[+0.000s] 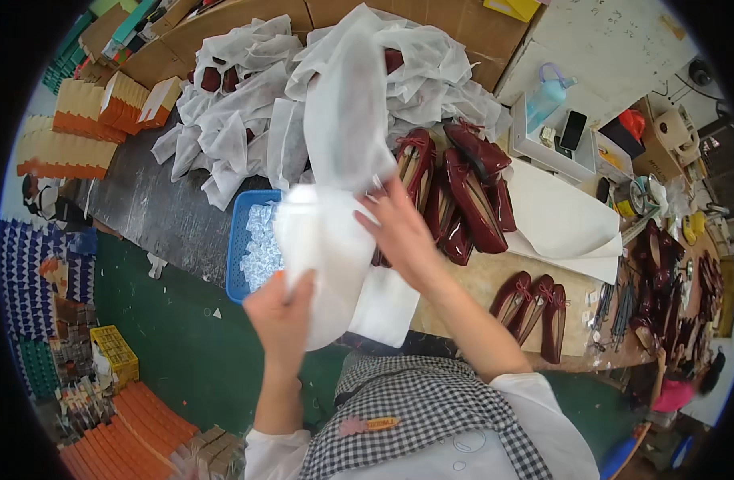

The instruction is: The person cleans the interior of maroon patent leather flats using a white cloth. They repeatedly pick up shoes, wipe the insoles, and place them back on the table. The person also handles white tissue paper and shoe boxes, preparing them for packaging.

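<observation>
My left hand (279,316) is closed on the lower side of a white, thin cloth bag (331,264) held upright in front of me. My right hand (403,236) reaches across from the right, its fingers pinching the white cloth near the bag's upper edge; motion blurs the fingertips. Directly beyond, a second white cloth bag (347,112), smeared by motion, stretches up over the pile, with a faint greyish shape inside. Dark red patent flats with bows (467,192) lie heaped just right of my right hand.
White-bagged shoes (247,112) pile up at the back. A blue basket (237,240) of small clear packets stands left of my hands. White sheets (383,308) lie at the table's near edge. More red flats (535,308) sit at right, near a white tray (543,152) with a phone.
</observation>
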Demonstrator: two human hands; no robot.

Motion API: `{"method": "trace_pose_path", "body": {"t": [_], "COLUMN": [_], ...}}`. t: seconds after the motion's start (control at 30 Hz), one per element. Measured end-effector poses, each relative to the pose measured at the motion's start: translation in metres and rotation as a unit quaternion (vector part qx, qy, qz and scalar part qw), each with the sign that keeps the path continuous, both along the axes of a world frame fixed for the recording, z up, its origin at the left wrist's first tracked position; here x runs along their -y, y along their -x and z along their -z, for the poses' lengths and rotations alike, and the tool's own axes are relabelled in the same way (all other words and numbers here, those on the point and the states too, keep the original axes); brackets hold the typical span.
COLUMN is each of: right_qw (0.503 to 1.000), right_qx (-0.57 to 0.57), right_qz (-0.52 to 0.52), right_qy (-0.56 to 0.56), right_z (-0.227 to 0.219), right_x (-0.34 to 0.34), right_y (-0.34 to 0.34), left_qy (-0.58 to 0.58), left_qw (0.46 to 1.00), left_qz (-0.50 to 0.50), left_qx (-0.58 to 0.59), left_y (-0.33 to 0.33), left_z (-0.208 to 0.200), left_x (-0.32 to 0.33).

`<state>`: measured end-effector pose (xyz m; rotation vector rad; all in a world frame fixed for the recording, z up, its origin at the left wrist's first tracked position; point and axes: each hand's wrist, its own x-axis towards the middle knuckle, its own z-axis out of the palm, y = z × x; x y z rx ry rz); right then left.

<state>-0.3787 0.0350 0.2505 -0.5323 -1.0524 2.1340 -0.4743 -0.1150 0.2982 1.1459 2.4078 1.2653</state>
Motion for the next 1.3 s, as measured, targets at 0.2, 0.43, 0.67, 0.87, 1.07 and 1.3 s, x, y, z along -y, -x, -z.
{"method": "trace_pose_path", "body": {"t": [0.2, 0.43, 0.67, 0.87, 1.07, 1.3], "right_qw": [0.926, 0.672, 0.854, 0.844, 0.969, 0.902], "right_qx": [0.247, 0.507, 0.415, 0.276, 0.109, 0.085], "right_qz": [-0.154, 0.076, -0.015, -0.323, -0.205, -0.21], "right_qy": [-0.239, -0.533, -0.314, -0.328, -0.083, -0.367], "right_z": [0.019, 0.071, 0.046, -0.066, 0.002, -0.01], "right_x": [0.028, -0.027, -0.067, -0.018, 0.022, 0.04], "right_y": [-0.009, -0.009, -0.07, -0.148, 0.023, 0.108], "left_qy": [-0.065, -0.062, 0.033, 0.074, 0.012, -0.139], "left_qw": [0.976, 0.983, 0.989, 0.99, 0.997, 0.959], "left_qz": [-0.057, -0.08, 0.026, 0.068, -0.06, -0.211], "left_qx": [0.201, 0.154, -0.139, -0.102, 0.041, 0.125], "left_y": [0.005, 0.034, 0.038, 0.037, 0.016, 0.078], "left_z": [0.046, 0.037, 0.049, 0.064, 0.014, 0.005], "left_x": [0.003, 0.002, -0.015, -0.021, 0.031, 0.041]}}
